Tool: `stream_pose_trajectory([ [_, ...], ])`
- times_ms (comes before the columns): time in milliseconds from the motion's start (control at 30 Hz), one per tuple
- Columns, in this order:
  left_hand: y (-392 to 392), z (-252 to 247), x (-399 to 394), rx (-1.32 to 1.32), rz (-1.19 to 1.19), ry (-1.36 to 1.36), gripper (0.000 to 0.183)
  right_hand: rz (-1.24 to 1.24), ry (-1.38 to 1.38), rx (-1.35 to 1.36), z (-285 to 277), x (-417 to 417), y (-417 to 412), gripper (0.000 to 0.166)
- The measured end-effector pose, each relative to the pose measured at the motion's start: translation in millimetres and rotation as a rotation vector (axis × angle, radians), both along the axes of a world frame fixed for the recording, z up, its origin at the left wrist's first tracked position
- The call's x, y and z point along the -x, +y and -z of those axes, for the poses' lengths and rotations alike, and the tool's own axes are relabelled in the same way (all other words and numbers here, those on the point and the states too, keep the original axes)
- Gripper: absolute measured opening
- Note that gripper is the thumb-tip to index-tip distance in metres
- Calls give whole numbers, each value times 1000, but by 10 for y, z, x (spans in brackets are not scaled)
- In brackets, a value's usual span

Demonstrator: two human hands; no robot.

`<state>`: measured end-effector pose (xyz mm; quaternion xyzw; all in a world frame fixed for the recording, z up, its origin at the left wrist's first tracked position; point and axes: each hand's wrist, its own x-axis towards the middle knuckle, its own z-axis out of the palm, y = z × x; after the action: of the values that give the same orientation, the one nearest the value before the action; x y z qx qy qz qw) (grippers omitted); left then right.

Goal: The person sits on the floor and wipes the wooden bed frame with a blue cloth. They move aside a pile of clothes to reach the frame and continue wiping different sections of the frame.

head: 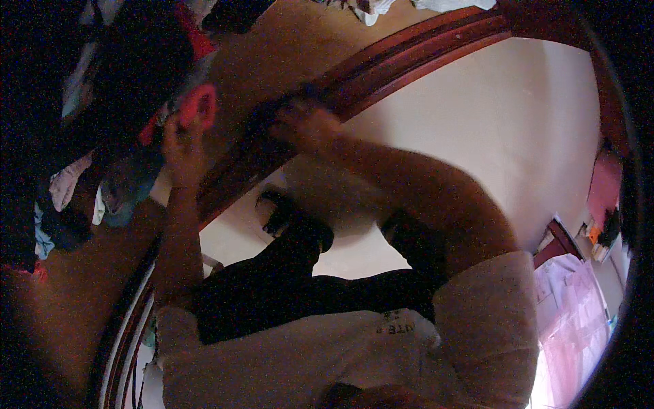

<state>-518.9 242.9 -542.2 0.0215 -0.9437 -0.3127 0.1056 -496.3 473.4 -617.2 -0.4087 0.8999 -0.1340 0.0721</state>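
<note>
My left hand [184, 148] is raised among piled clothes, its fingers closed around a bright red item [208, 102], apparently cloth with a loop-like fold. Dark shadow hides part of that grip. Beside it hang or lie dark garments [138, 51] and a greyish-teal cloth [120, 197]. My right hand [311, 125] is at the reddish-brown wooden edge [388, 66] of a shelf or cabinet. Its fingers are blurred against a dark patch, so whether they hold anything is unclear.
Tan board [276, 56] lies behind the wooden edge, with white cloth [370, 13] at its far end. Below are a pale floor [490, 117] and my dark-clothed legs [306, 291]. Pink translucent sheeting [567, 307] stands at right, near a pink object [605, 179].
</note>
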Motion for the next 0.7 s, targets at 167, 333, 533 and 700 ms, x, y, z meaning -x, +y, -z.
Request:
stream_pose_trajectory([
  [167, -73, -30, 59, -309, 124, -169, 36, 215, 283, -222, -159, 673, 1685, 35],
  [333, -33, -3, 45, -211, 101, -276, 37, 499, 88, -103, -360, 1062, 2654, 47],
  [533, -11, 51, 69, -151, 149, -276, 35, 685, 281, -359, -95, 962, 2810, 43],
  [700, 87, 17, 147, -110, 150, -255, 34, 599, -80, 43, -65, 523, 1598, 13],
])
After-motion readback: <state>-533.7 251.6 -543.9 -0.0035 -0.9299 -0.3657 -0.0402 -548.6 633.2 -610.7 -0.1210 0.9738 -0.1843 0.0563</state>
